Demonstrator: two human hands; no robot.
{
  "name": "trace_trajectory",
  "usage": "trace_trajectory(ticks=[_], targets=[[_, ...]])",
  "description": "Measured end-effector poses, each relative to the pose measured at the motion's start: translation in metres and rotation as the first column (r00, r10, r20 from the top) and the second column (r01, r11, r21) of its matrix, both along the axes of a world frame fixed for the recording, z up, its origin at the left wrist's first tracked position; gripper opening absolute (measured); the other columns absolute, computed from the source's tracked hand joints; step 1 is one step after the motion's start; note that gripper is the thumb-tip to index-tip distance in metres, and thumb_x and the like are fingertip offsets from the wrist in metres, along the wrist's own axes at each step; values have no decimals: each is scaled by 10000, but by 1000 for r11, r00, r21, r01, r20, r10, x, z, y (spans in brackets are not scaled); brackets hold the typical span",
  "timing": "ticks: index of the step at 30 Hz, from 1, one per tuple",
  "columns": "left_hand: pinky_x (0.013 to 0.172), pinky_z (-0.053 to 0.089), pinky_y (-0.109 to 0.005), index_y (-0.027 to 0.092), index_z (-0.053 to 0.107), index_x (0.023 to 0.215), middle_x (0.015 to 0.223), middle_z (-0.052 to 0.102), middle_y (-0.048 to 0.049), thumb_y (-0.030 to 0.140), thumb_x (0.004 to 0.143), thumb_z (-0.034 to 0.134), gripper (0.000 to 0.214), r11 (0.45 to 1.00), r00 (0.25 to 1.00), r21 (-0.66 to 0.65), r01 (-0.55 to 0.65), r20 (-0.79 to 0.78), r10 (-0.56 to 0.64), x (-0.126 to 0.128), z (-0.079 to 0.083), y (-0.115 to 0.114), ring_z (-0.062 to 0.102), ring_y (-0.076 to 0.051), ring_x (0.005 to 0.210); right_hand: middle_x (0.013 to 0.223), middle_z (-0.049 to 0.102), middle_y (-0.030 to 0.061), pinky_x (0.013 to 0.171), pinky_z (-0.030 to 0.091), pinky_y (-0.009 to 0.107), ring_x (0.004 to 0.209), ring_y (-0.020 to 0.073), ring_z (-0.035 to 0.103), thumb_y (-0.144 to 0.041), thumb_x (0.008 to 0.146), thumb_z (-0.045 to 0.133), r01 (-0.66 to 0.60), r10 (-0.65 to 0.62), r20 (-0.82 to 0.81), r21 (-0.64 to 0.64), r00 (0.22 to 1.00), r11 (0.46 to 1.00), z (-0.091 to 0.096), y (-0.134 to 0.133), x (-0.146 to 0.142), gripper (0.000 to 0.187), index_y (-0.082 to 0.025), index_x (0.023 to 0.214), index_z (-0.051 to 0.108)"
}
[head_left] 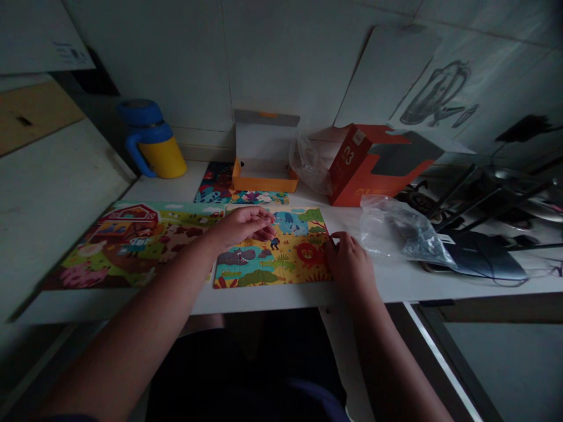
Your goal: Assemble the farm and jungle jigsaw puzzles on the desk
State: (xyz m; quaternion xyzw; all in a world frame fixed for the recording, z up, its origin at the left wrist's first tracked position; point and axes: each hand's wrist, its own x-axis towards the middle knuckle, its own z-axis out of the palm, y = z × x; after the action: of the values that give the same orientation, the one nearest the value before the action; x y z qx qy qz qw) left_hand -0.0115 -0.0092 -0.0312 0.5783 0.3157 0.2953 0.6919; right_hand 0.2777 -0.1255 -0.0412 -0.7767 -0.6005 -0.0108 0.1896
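Jungle puzzle [272,255] lies on the white desk [281,296], just right of centre in front of us, and it looks assembled across most of its face, with hippo, elephant and lion in place. Our left hand [240,227] sits over its upper left part, fingers bunched with the thumb drawn toward them, in what may be a pinch; we cannot tell whether it holds a piece. That hand hides the area beneath it, so we cannot say if any gap is left there. Our right hand [349,264] rests at the puzzle's right edge, fingers curled down with their tips [333,241] at the border; we cannot tell if they grip anything.

Farm puzzle [132,246] lies just left of the jungle one, its picture looking whole. Behind them, a third puzzle [215,186] shows dark blue and bright patches, partly covered by an open orange-and-white box [264,155]. That makes three puzzles, two of them fully in view.

We count two boxes: the orange-and-white one and a red one [373,164] lying on its side to the right. We also count two clear plastic bags: one [310,164] between the boxes, and one [396,228] nearer us, with dark contents. One blue-and-yellow mug [152,140] stands at the far left.
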Motion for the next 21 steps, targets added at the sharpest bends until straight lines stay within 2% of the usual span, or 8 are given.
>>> trace_trajectory(ticks=[8, 11, 14, 16, 18, 20, 21], targets=[[882, 644, -362, 170, 674, 1173, 1000, 805, -86, 363, 993, 737, 271, 1000, 999, -8, 5, -34, -5, 1, 2, -2, 796, -179, 885, 1105, 714, 167, 822, 490, 401, 931, 300, 682, -354, 1076, 511, -50, 48, 48, 38, 998, 998, -6, 3, 6, 290, -167, 1205, 690], [875, 642, -355, 170, 675, 1161, 995, 805, -83, 372, 986, 745, 275, 1000, 999, 3, 5, -35, -5, 2, 5, -4, 795, -180, 888, 1191, 696, 202, 958, 503, 474, 1092, 336, 660, -317, 1078, 475, -153, 142, 79, 160, 987, 975, -7, 2, 6, 317, -158, 1239, 697], [861, 642, -352, 162, 675, 1140, 987, 800, -85, 406, 979, 749, 302, 999, 1000, 34, -6, -28, 7, 2, 8, -4, 793, -183, 883, 1460, 620, 239, 1128, 459, 548, 1369, 360, 561, -349, 1096, 454, -257, 245, 79, 262, 966, 930, -12, 0, 0, 413, -145, 1409, 631], [860, 644, -367, 158, 673, 1116, 974, 795, -84, 444, 981, 735, 323, 994, 998, 96, -45, -34, 49, 2, 7, -2, 788, -186, 866, 1616, 513, 254, 1210, 408, 576, 1523, 365, 446, -411, 1102, 456, -311, 304, 68, 225, 950, 923, -18, -2, -7, 531, -113, 1533, 539], [906, 638, -399, 162, 673, 1093, 1014, 796, -93, 471, 993, 704, 326, 970, 989, 214, -116, -65, 132, 1, 3, 1, 787, -200, 909, 1680, 449, 251, 1257, 359, 593, 1595, 360, 367, -473, 1101, 450, -365, 359, 71, 112, 931, 924, -26, -2, -14, 633, -95, 1609, 462], [1013, 605, -438, 175, 678, 1116, 1135, 793, -115, 474, 1023, 646, 315, 909, 965, 380, -172, -121, 234, 2, -2, 2, 777, -224, 1047, 1715, 403, 227, 1283, 321, 595, 1618, 351, 338, -519, 1098, 445, -389, 387, 85, 12, 918, 921, -32, -2, -19, 692, -109, 1655, 411], [1081, 569, -453, 181, 682, 1159, 1232, 777, -129, 464, 1038, 616, 314, 866, 949, 474, -162, -167, 269, 3, -6, 2, 754, -238, 1150, 1732, 374, 213, 1291, 307, 593, 1627, 347, 323, -531, 1096, 445, -388, 388, 95, -17, 917, 922, -34, -1, -20, 712, -118, 1673, 388]])
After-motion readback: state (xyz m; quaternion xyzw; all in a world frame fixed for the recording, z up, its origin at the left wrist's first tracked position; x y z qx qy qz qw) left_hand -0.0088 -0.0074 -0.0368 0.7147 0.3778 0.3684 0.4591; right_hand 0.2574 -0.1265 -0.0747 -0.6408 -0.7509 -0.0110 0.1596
